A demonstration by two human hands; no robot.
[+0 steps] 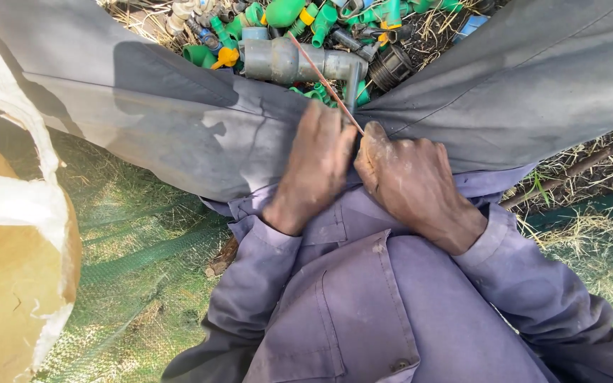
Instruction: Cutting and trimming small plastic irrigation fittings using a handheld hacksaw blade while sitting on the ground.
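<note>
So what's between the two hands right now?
In the head view, a thin reddish stick runs down between the left hand and right hand, whose thumb meets its lower end; the hands almost touch.

both hands, left hand [315,167] and right hand [411,181], pinch a thin reddish stick [324,81] over grey trousers [179,120], near green pipe fittings [299,18].

Pile of green, yellow and grey plastic pipe fittings [299,42] on dry straw [590,163]. White woven sack [15,206] at left, standing on green mesh netting [136,262].
</note>
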